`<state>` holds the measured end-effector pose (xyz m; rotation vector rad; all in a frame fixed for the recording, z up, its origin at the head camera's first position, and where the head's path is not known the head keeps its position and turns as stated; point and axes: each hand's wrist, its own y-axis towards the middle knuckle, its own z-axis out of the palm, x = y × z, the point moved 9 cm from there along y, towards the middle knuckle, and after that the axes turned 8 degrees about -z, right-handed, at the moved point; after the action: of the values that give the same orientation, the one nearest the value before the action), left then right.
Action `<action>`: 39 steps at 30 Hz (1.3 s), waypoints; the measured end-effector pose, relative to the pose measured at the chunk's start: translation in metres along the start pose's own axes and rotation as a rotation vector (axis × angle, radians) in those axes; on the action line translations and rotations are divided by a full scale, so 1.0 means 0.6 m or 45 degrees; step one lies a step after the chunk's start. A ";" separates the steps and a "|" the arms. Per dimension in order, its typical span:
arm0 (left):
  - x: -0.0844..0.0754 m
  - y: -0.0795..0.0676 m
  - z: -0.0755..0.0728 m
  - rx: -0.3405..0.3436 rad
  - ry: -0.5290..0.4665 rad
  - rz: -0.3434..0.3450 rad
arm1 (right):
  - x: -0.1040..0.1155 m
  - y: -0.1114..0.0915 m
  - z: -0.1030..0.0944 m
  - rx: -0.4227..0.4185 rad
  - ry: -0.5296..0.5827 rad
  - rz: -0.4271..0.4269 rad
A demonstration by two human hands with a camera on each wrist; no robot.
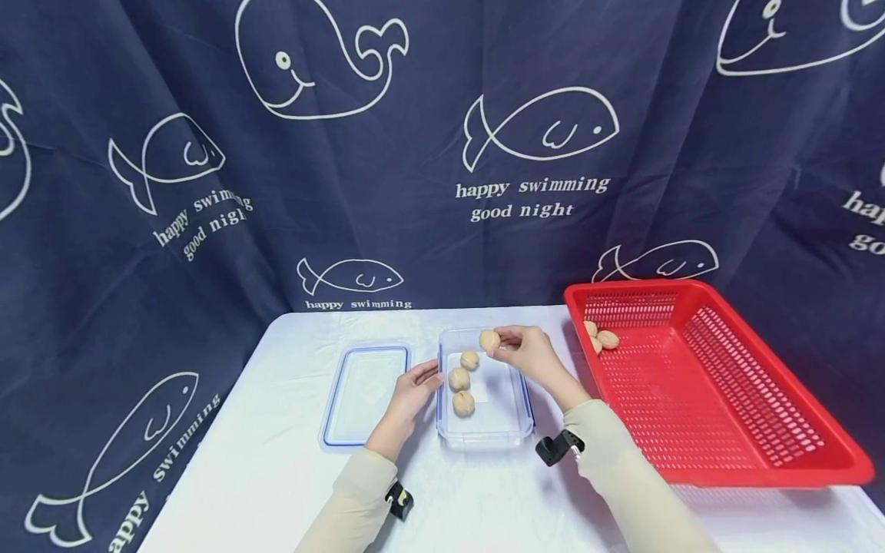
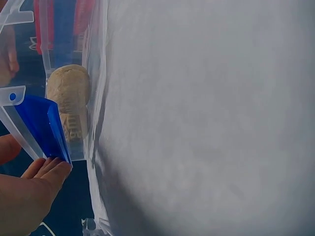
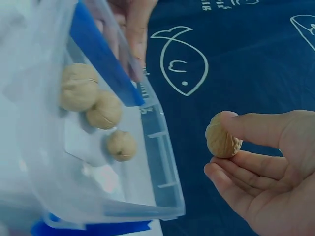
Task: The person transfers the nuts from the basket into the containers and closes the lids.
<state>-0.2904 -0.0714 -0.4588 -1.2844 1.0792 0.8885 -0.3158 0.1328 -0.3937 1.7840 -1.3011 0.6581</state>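
Note:
A clear plastic food container (image 1: 494, 438) with blue side latches stands uncovered on the table, three walnuts (image 1: 459, 379) lying along its left half. My right hand (image 1: 531, 355) pinches another walnut (image 1: 489, 340) between thumb and fingers above the container's far right part. In the right wrist view that walnut (image 3: 222, 137) is clear of the container wall. At the container's left side is my left hand (image 1: 412, 395). Its fairly straight fingers touch the blue latch (image 2: 44, 125) in the left wrist view, the thumb set apart from them.
A clear lid with a blue seal (image 1: 366, 395) lies flat to the left of the container. On the right a large red perforated basket (image 1: 698, 399) holds several walnuts (image 1: 608, 339) in its far left corner. A dark blue curtain (image 1: 429, 230) hangs behind the white table (image 1: 235, 468).

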 end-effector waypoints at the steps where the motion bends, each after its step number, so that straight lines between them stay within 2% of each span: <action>1: 0.000 0.000 0.000 -0.003 0.003 -0.004 | -0.002 -0.002 0.005 0.006 0.003 0.008; 4: 0.005 0.006 -0.001 -0.002 0.006 -0.014 | -0.005 -0.008 0.019 0.025 0.007 0.014; 8: 0.024 0.026 -0.003 0.005 -0.001 -0.009 | -0.011 -0.014 0.036 0.038 0.011 0.013; 15: 0.051 0.052 -0.009 -0.029 -0.025 -0.001 | -0.024 -0.015 0.061 0.033 -0.033 -0.002; 21: 0.051 0.055 -0.009 -0.031 -0.017 0.007 | -0.037 -0.015 0.079 0.013 -0.074 0.015; 26: 0.048 0.051 -0.011 -0.034 -0.015 0.012 | -0.039 -0.009 0.092 0.026 -0.142 -0.022; 32: 0.046 0.050 -0.008 -0.030 -0.008 0.020 | -0.035 -0.006 0.093 0.007 -0.220 -0.056; 35: 0.047 0.052 -0.007 -0.035 0.003 0.020 | -0.033 -0.007 0.091 -0.003 -0.231 -0.073; 39: 0.048 0.053 -0.007 -0.035 0.006 0.026 | -0.037 -0.009 0.091 0.007 -0.206 -0.042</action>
<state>-0.3133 -0.0741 -0.4953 -1.3011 1.0887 0.9188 -0.3212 0.0988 -0.4422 1.8908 -1.3744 0.5084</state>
